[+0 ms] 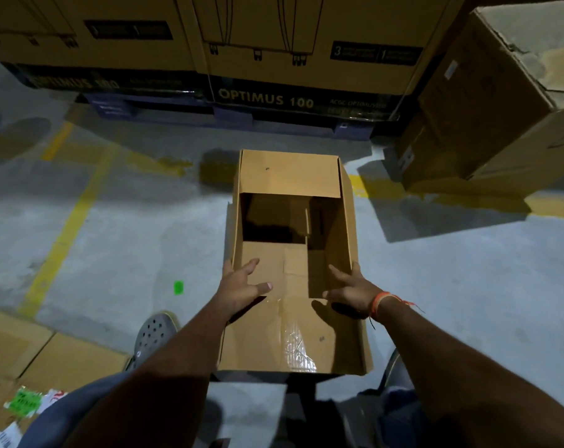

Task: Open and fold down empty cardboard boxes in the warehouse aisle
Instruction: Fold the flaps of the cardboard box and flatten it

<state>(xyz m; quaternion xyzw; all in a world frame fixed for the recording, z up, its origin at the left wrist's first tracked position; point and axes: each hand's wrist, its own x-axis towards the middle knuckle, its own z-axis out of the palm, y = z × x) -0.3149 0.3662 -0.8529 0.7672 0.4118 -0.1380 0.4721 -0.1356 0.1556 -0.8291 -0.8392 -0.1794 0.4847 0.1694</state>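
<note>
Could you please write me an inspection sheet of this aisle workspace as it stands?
Surface: grey concrete floor with worn yellow lines.
Job's things: open cardboard box on the floor, far flap folded inward, clear tape on the near flap; flattened cardboard at lower left.
Clutter: green sticker on the floor; green and white labels on the flattened cardboard.
Hands: left hand and right hand both spread at the box's near opening, fingers straight; orange wristband on the right wrist.
Cables: nothing seen.
Surroundings: stacked printed cartons behind; battered carton at right.
</note>
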